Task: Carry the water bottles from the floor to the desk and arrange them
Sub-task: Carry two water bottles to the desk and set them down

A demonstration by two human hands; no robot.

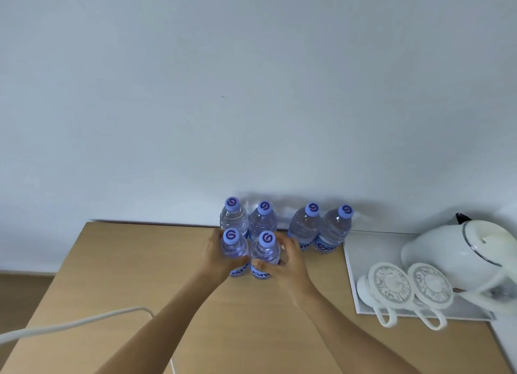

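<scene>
Wooden and pale, the desk (156,264) runs up against a plain white wall (251,79), and a white cable (72,324) snakes across its left front part. Moving right, six water bottles stand upright near the desk's back edge, all clear with blue caps. The back row holds four: the far-left bottle (234,217) and its neighbour (263,221) are close together, then a small gap, then a third bottle (305,225) touching the far-right bottle (334,229), both leaning slightly in this wide view.

In front of the first pair stand two more. The left hand (216,257) wraps its fingers round the front-left bottle (234,250), thumb on the near side, gripping it just above the label. Right beside it, almost touching, the right hand (288,261) curls round the front-right bottle (265,254), fingers on the far side and thumb pressed against the label at the front. Both bottles look to be resting on the desk, though I cannot tell for sure that their bases touch it.

Further right lies a white tray (353,273) at the desk's right end. On it sit two white cups (391,285) turned on their sides, patterned saucers facing me, and behind them a white electric kettle (458,250) with a black spout tip.
</scene>
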